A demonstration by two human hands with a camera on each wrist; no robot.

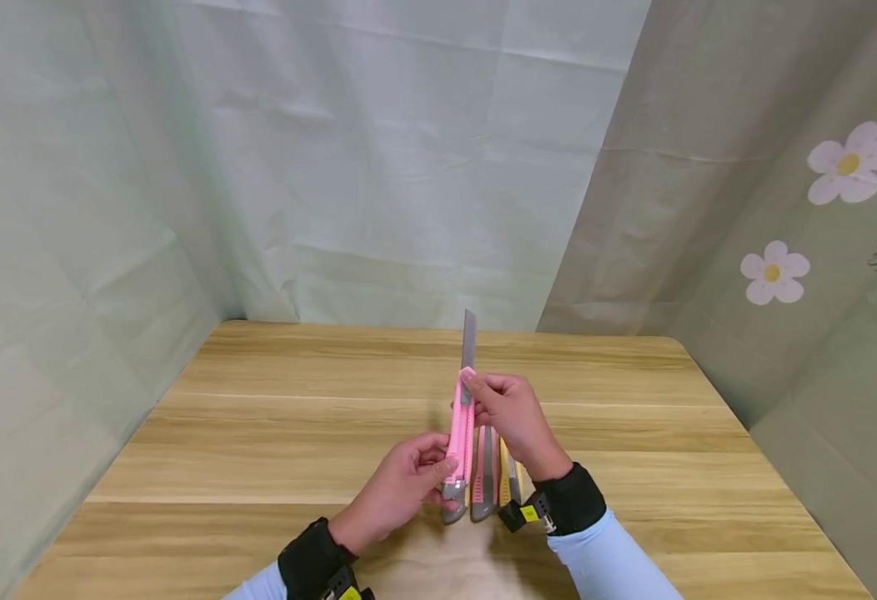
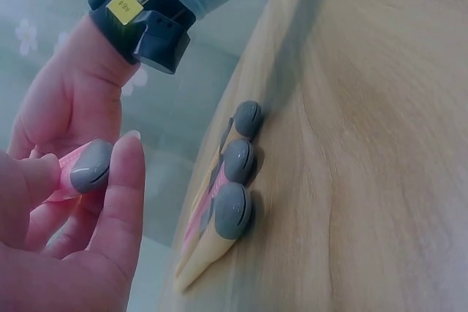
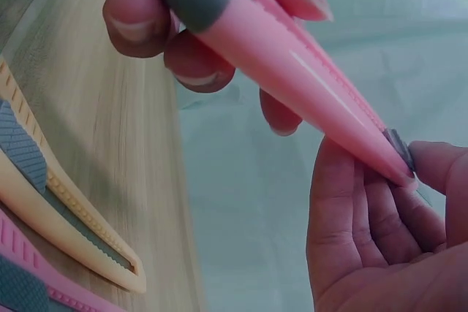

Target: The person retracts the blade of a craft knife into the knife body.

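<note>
Both hands hold a pink utility knife (image 1: pixel 458 433) above the table, its long grey blade (image 1: pixel 469 340) sticking out at the far end. Near the knife's grey butt end (image 2: pixel 91 167), the left hand (image 1: pixel 403 482) grips the body between thumb and fingers. The right hand (image 1: pixel 515 421) pinches the blade end, with its thumb by the grey slider (image 3: pixel 398 150). Below lie a second pink utility knife (image 1: pixel 487 479), a yellow one (image 1: pixel 505 475) to its right, and another yellow one (image 2: pixel 212 246), mostly hidden under the held knife in the head view.
The three lying knives are side by side on the wood-grain table (image 1: pixel 258 450), grey ends toward the person. Pale green curtains (image 1: pixel 408 167) hang behind and at both sides, printed with white flowers (image 1: pixel 774 272) on the right.
</note>
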